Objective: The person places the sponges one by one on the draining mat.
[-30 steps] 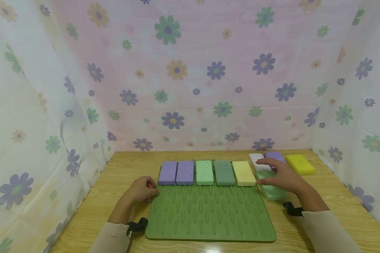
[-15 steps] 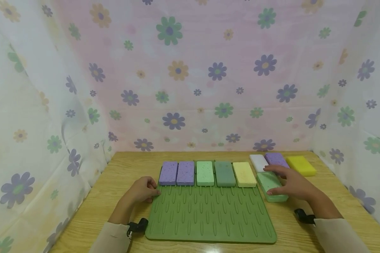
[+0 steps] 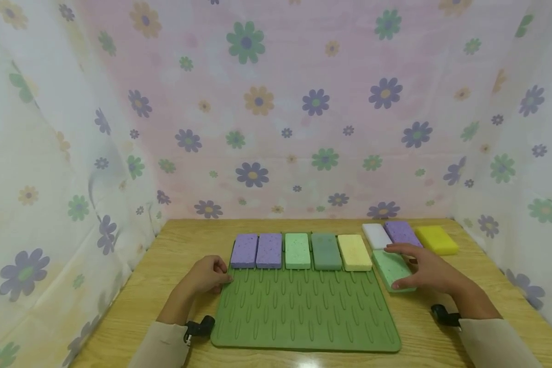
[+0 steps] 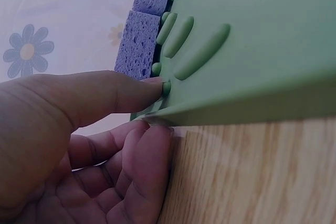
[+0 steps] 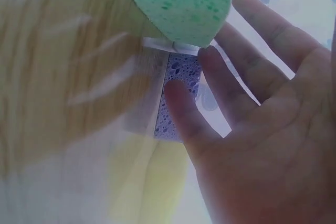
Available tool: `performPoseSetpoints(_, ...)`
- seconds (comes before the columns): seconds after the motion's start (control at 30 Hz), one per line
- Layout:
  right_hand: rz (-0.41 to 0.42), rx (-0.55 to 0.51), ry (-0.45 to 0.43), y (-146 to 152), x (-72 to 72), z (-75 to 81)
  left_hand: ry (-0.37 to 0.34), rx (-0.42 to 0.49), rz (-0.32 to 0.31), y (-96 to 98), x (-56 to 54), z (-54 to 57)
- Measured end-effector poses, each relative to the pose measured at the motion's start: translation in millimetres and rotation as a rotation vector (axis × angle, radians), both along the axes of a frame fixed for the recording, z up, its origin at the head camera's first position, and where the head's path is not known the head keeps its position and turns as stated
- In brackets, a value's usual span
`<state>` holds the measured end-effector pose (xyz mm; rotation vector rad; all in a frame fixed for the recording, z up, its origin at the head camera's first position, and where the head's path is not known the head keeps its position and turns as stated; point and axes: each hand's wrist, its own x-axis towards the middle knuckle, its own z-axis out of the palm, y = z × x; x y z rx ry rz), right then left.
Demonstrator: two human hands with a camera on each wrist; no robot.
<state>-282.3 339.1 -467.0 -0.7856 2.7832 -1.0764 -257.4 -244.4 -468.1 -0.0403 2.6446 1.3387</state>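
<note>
A green ribbed mat (image 3: 303, 312) lies on the table. My left hand (image 3: 206, 276) pinches its left edge; in the left wrist view the thumb (image 4: 131, 93) is on top and curled fingers sit at the underside. On the right, a light green sponge (image 3: 386, 263) lies just beside the mat. My right hand (image 3: 434, 268) is spread over it, with the thumb by its near end and a fingertip by its far end. Straight, parted fingers show in the right wrist view, close to the light green sponge (image 5: 184, 3); whether they touch it I cannot tell.
Along the mat's far edge stand several sponges in a row: purple (image 3: 244, 250), purple (image 3: 269, 250), mint (image 3: 297, 250), dark green (image 3: 326, 251) and pale yellow (image 3: 354, 252). Behind my right hand lie white (image 3: 375, 235), purple (image 3: 402, 232) and bright yellow (image 3: 437, 239) sponges.
My right hand has moved rightward, from beside the pale yellow sponge to over the light green sponge. The left hand has stayed at the mat's edge.
</note>
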Motion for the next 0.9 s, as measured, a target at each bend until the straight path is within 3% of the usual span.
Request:
performPoseSetpoints(0.37, 0.016, 0.088, 0.017, 2.6, 3.8, -0.7, -0.006, 0.003, -0.004, 1.0, -2.3, 0.4)
performPoseSetpoints(0.9, -0.005, 0.071, 0.002, 2.8, 4.6, 2.2, -0.006, -0.009, 0.009, 0.3, 0.7, -0.4)
